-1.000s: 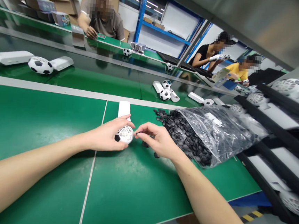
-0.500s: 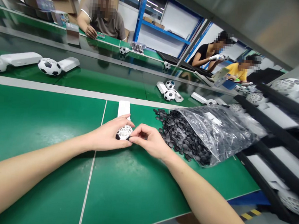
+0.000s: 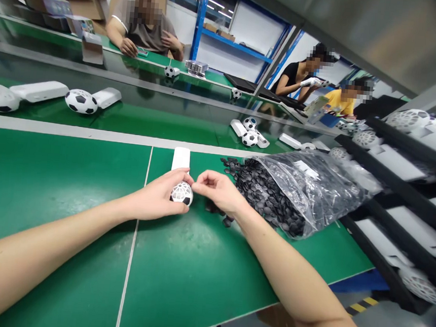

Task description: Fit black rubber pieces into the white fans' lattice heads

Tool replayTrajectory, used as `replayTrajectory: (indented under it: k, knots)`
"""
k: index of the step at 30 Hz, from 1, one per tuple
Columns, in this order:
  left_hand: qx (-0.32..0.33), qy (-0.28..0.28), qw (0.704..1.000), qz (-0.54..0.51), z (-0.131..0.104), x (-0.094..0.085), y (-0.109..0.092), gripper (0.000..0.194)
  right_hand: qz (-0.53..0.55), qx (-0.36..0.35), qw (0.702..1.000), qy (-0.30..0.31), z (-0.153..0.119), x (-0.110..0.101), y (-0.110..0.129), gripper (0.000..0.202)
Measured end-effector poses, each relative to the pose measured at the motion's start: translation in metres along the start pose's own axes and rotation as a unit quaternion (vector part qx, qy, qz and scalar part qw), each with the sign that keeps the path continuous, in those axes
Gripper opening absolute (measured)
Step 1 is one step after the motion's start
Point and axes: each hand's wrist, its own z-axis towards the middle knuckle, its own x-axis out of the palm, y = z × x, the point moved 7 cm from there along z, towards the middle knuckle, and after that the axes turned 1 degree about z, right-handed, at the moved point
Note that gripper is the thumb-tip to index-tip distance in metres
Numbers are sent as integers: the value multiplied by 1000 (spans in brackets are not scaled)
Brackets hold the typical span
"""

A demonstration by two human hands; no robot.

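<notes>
My left hand (image 3: 162, 194) is wrapped round the white lattice ball (image 3: 181, 193), its thumb along the near side and its fingers over the far side. Black patches show on the ball's near edge. A white flat arm (image 3: 181, 159) extends from behind the ball on the green table (image 3: 178, 272). Just right of the ball, my right hand (image 3: 216, 188) has thumb and forefinger pinched together; whatever is between the tips is too small to make out. Loose black pieces (image 3: 228, 221) lie under and beside that hand. Many more black pieces (image 3: 265, 190) spill from a clear plastic bag (image 3: 315, 187).
Beyond the table edge a green conveyor (image 3: 149, 122) carries black-and-white balls (image 3: 81, 101) with white arms. Black racks (image 3: 399, 184) holding white parts stand at the right. A person (image 3: 144, 24) sits across the line; two more people are farther right.
My right hand has drawn back slightly from the ball's near edge, up and away. A black patch now shows there. Black pieces have come into view beneath my right hand. The conveyor items have shifted right.
</notes>
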Motion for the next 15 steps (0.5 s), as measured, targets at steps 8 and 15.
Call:
replayTrajectory:
  k: [8, 15]
  knots:
    - [33, -28, 999, 27, -2, 1, -1, 42, -384, -64, 920, -39, -4, -23, -1, 15]
    - [23, -22, 999, 12, -3, -2, 3, 49, -389, -34, 920, -29, -2, -19, -8, 14]
